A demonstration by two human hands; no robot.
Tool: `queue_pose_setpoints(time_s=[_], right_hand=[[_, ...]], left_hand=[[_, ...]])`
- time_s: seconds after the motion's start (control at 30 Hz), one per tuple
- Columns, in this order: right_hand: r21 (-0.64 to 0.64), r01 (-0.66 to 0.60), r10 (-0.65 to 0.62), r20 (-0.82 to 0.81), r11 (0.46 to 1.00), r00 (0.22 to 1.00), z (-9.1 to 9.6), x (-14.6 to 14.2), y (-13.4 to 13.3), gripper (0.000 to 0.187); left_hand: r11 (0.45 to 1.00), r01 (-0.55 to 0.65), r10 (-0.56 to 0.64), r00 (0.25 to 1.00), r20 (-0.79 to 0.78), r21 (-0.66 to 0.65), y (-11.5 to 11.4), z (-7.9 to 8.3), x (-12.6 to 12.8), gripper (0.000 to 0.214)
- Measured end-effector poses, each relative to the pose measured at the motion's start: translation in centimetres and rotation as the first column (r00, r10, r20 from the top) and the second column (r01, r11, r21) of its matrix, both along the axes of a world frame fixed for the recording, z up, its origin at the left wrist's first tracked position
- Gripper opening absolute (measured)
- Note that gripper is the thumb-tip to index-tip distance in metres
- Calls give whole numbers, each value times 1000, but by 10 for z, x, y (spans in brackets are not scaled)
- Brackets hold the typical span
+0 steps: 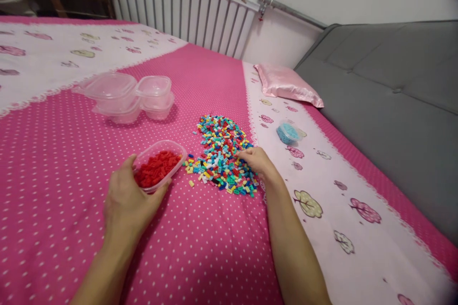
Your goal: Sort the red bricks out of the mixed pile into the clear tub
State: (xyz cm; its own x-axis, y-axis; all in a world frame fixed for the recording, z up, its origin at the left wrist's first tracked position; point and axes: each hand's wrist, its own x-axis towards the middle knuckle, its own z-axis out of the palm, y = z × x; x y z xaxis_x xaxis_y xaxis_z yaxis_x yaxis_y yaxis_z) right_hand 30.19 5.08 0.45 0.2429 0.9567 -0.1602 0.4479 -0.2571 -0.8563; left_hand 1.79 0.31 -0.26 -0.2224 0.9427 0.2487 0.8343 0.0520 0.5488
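Bricks (222, 159), small, oblong, many-coloured, loosely heaped

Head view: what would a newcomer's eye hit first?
Probably the multicolored heap of small pieces mid-frame on the pink dotted cover, with the right hand at its right side. Next, the bright red pieces in a clear tub left of the heap, gripped by the left hand.

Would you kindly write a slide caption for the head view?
Left hand holds a clear tub of red toy bricks; right hand at the multicoloured brick pile.
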Motion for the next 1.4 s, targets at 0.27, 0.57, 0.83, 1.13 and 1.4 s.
queue_pose_setpoints(time_s=[0.27, 0.57, 0.83, 1.13, 1.4], right_hand=[[-35, -182, 58, -874, 983, 482, 25, 0, -5, 14], [-47, -148, -14, -976, 988, 217, 31, -3, -2, 7], [-134, 12, -135, -986, 991, 101, 35, -11, -3, 21], [-216, 140, -231, -968, 966, 102, 39, -28, -6, 16], [-268, 123, -283, -951, 955, 125, 47, -39, -12, 13]], left_hand=[[1000, -15, 15, 1000, 2, 3, -1, -1, 1, 90], [999, -1, 1, 1000, -13, 32, -1, -3, 0, 87], [1000, -10, 10, 1000, -17, 14, 0, 2, 2, 92], [996, 27, -24, 999, -34, 87, -4, -1, 5, 94], [976, 207, -203, 977, -65, 60, -6, -5, 11, 76]])
